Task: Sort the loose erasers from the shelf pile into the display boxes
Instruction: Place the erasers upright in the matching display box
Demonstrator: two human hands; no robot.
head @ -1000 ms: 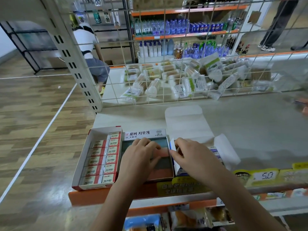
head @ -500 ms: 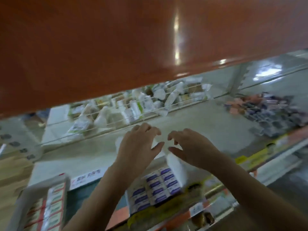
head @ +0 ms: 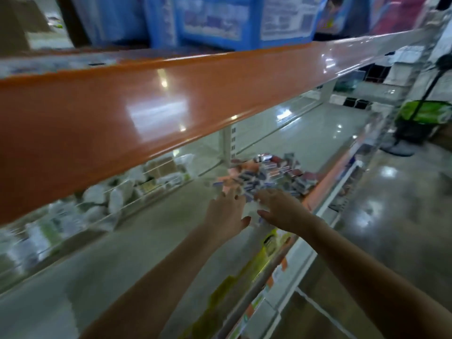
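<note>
A pile of loose erasers [head: 266,176] in blue, red and white sleeves lies on the grey shelf [head: 146,243], far along to the right. My left hand [head: 226,212] stretches toward the pile's near edge, fingers spread, palm down, holding nothing that I can see. My right hand [head: 281,209] reaches beside it, fingers apart, just short of the nearest erasers. A pale blurred shape shows between the two hands; I cannot tell what it is. The display boxes are out of view. The whole picture is motion-blurred.
An orange shelf edge [head: 146,104] crosses the upper half, with blue packages [head: 220,18] on top. Bagged white goods [head: 110,192] lie behind a wire divider at the back. Yellow price tags [head: 269,243] line the shelf front. A shiny floor [head: 403,216] spreads to the right.
The view has swung right, away from the display boxes to the eraser pile. Both hands left the boxes and moved out along the shelf toward the pile.
</note>
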